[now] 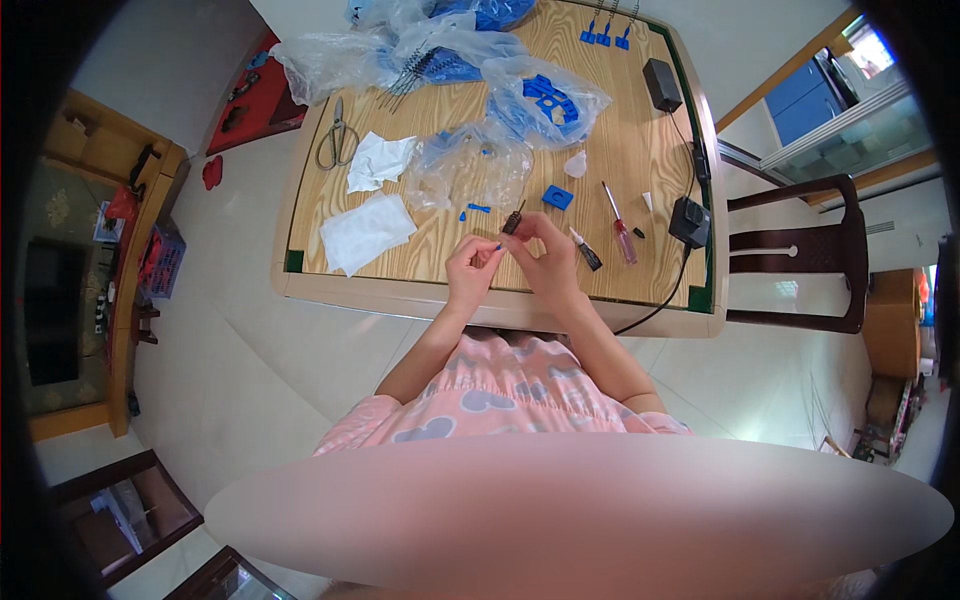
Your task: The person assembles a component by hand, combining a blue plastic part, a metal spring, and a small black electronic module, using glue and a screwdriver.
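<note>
Close to the table's front edge, my left hand (474,273) is closed in a pinch on a small blue piece (498,247). Beside it, my right hand (548,262) has its fingers closed around a short dark coil spring (512,222) with a thin tip pointing up. The two hands nearly meet, fingertip to fingertip. Just beyond them lie small blue plastic bits (480,208) and a blue square block with a round recess (557,198). Right of my right hand are a small black-and-white tube (586,250) and a screwdriver with a red handle (624,240).
Clear plastic bags (470,170) and a bag of blue parts (550,100) cover the far middle. Scissors (338,140), crumpled tissue (380,162) and a white sheet (368,233) lie left. Black adapters (690,222) with a cable sit right, by a wooden chair (800,252).
</note>
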`<state>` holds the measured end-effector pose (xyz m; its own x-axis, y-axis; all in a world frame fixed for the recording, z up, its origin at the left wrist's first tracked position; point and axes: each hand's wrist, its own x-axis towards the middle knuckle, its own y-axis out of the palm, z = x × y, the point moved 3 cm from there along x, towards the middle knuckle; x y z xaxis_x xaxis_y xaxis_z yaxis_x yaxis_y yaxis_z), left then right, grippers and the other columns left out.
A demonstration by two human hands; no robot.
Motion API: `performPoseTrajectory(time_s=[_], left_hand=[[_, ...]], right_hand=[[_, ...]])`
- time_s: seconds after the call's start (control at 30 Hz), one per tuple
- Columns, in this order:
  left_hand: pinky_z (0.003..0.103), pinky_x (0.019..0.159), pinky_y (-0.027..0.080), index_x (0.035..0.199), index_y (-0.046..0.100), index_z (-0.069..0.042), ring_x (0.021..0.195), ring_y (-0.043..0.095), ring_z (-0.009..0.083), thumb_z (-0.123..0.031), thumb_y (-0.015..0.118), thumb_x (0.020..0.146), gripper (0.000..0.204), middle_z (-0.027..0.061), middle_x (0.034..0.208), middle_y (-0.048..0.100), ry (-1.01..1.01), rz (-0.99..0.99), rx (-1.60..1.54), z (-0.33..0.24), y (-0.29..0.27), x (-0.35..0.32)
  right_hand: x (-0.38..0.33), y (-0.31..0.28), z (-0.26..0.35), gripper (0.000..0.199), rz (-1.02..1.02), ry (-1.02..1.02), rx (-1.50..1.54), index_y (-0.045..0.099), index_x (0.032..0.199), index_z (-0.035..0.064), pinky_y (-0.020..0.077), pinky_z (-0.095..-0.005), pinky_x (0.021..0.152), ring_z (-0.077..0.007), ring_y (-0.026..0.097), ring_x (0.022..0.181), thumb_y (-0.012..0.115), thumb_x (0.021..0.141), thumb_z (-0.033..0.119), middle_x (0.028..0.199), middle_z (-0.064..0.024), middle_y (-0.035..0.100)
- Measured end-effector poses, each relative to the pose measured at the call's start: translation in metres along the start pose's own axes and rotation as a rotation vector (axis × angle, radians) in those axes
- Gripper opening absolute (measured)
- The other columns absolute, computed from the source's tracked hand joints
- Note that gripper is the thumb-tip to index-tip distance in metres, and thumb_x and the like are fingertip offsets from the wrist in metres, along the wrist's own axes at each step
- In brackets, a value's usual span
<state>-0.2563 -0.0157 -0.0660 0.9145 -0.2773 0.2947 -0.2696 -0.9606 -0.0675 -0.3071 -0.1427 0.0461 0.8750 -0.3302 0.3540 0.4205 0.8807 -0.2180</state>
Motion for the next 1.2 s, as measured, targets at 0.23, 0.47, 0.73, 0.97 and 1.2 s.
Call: performPoseTrajectory(time_s=[0.23,0.47,0.73,0.97,1.2], left_hand=[[0.021,0.065,0.042,0.084,0.061,0.001,0.073,0.051,0.0086,0.011,0.068,0.077,0.014,0.003,0.083,0.056,-0.012,-0.024,-0.041,-0.001,0.0,0.0],[0.02,0.063,0.042,0.083,0.061,0.0,0.071,0.051,0.0081,0.009,0.071,0.077,0.014,0.003,0.083,0.057,0.003,-0.036,-0.039,0.003,0.0,-0.001],[0.02,0.058,0.04,0.082,0.064,-0.001,0.065,0.049,0.0067,0.004,0.073,0.078,0.01,0.0011,0.077,0.057,0.018,-0.057,-0.036,0.001,0.001,0.0],[0.021,0.058,0.041,0.082,0.064,-0.001,0.066,0.051,0.0078,0.003,0.072,0.079,0.01,0.0022,0.078,0.058,0.06,-0.034,0.047,-0.006,0.002,0.001],[0.022,0.062,0.042,0.081,0.062,0.0,0.068,0.052,0.0099,0.005,0.072,0.077,0.012,0.0033,0.077,0.057,0.019,0.003,0.072,-0.008,0.003,0.0]], right_hand=[[0.0,-0.002,0.003,0.017,0.009,-0.039,-0.052,0.063,0.101,-0.0024,0.0481,-0.0268,0.073,-0.0133,0.059,0.078,0.067,0.084,0.001,0.085,-0.0068,0.064],[0.0,-0.002,-0.004,0.02,-0.002,-0.039,-0.06,0.063,0.105,-0.0025,0.0485,-0.0267,0.073,-0.0129,0.059,0.077,0.067,0.086,0.002,0.086,-0.0074,0.066],[0.0,-0.004,-0.002,0.021,0.017,-0.004,-0.071,0.062,0.106,-0.0022,0.0504,-0.0298,0.075,-0.018,0.064,0.082,0.066,0.086,0.002,0.091,-0.0115,0.067],[0.004,-0.004,-0.005,0.019,-0.022,0.025,-0.082,0.06,0.098,-0.0015,0.0496,-0.0287,0.072,-0.0147,0.061,0.077,0.071,0.083,0.004,0.084,-0.0084,0.065],[0.006,-0.003,-0.005,0.02,-0.02,0.056,-0.076,0.06,0.096,-0.0009,0.0494,-0.0287,0.072,-0.0142,0.06,0.077,0.072,0.082,0.005,0.083,-0.0076,0.064]])
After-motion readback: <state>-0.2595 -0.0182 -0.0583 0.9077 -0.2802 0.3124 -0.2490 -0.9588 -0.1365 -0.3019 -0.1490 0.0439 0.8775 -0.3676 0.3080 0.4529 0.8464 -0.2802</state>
